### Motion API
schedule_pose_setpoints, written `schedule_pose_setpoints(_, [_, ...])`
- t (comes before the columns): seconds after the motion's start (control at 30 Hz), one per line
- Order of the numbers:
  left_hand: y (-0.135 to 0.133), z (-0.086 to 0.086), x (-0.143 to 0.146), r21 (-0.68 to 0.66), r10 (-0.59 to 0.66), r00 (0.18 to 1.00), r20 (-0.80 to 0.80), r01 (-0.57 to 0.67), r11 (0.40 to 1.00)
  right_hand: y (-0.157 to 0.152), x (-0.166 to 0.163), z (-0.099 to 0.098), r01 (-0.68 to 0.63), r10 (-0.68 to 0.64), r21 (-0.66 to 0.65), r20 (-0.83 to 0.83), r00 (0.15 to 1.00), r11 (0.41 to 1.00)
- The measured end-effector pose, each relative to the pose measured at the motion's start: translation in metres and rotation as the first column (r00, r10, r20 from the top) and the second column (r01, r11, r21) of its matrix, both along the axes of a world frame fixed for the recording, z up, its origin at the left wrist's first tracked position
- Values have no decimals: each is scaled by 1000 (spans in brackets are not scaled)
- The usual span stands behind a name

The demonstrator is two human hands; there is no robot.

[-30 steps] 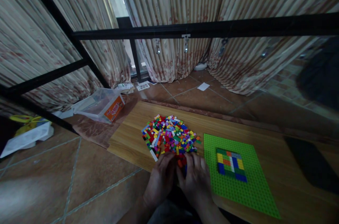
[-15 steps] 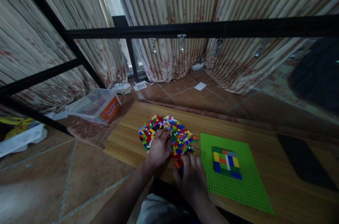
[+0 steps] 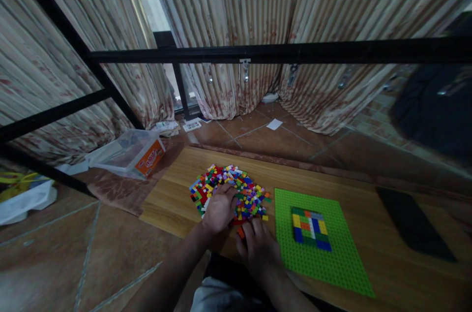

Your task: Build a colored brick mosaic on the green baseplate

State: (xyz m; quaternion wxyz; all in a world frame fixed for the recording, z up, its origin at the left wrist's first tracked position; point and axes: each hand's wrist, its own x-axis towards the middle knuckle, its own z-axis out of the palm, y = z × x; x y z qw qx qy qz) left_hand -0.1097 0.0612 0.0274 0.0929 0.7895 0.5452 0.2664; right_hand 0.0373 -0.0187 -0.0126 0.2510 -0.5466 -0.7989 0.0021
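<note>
A heap of small coloured bricks (image 3: 228, 189) lies on a wooden board (image 3: 173, 194). My left hand (image 3: 219, 209) rests on the heap's near side, fingers curled into the bricks; what they hold is hidden. My right hand (image 3: 258, 248) sits just in front of the heap with its fingers bent over a few red and orange bricks (image 3: 240, 231). To the right lies a green baseplate (image 3: 317, 258) carrying a small square patch of yellow, blue, green, orange and white bricks (image 3: 310, 228).
A clear plastic box with an orange label (image 3: 129, 154) lies on the tiled floor at the left. A black metal frame (image 3: 280, 51) crosses above. A dark flat object (image 3: 413, 223) lies on the board's right. Striped curtains hang behind.
My left hand moved from beside the right hand forward onto the heap of bricks. The right hand stayed near the board's front edge. The view shifted slightly.
</note>
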Motion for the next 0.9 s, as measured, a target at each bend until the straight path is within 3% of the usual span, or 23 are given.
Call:
schedule_pose_setpoints(0.3, [-13,3,-8,19,48,989,140,-51,999,4,0,6,-153,149,96,41,988,984])
schedule_pose_setpoints(0.67, [-30,7,-20,73,70,975,209,-87,994,22,2,13,-212,194,102,162,968,972])
schedule_pose_setpoints(0.8, [-30,8,-21,75,82,971,225,-101,992,24,6,12,-219,206,138,105,973,966])
schedule_pose_setpoints(0.9, [-29,7,-23,60,89,971,222,-104,993,33,13,19,-133,136,85,-35,990,988])
